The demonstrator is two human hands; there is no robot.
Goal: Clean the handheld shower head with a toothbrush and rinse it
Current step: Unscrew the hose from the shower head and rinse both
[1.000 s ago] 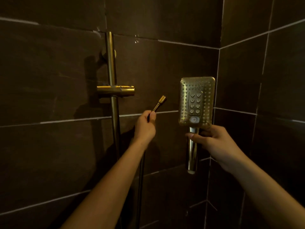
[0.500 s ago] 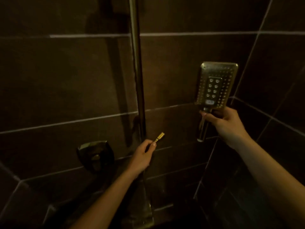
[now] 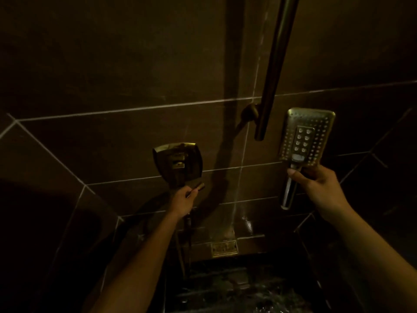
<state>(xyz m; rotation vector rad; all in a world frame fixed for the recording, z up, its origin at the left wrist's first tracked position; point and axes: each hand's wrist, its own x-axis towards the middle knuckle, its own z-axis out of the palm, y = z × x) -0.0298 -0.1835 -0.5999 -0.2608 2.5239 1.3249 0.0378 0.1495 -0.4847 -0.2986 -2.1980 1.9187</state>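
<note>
Shower head (image 3: 306, 136) held up before a dark tiled wall (image 3: 112, 64).
The rail (image 3: 273, 64) hangs above and between both hands. The right hand (image 3: 320, 188) has its fingers (image 3: 295, 175) clamped on the shower head's handle. The valve plate (image 3: 178, 163) is just above the left hand (image 3: 182, 199), whose fingers pinch the hose end (image 3: 198, 186).

A: Where is the shower head (image 3: 306, 136)?
B: On the right, upright, just right of the rail's (image 3: 274, 64) lower end. The right hand (image 3: 320, 184) grips its handle below the face.
A: And left of the rail?
B: The control plate (image 3: 178, 163) is on the wall. Just below it the left hand (image 3: 182, 199) holds the hose end (image 3: 198, 187). A small plate (image 3: 224, 248) sits low on the wall, between the arms.
</note>
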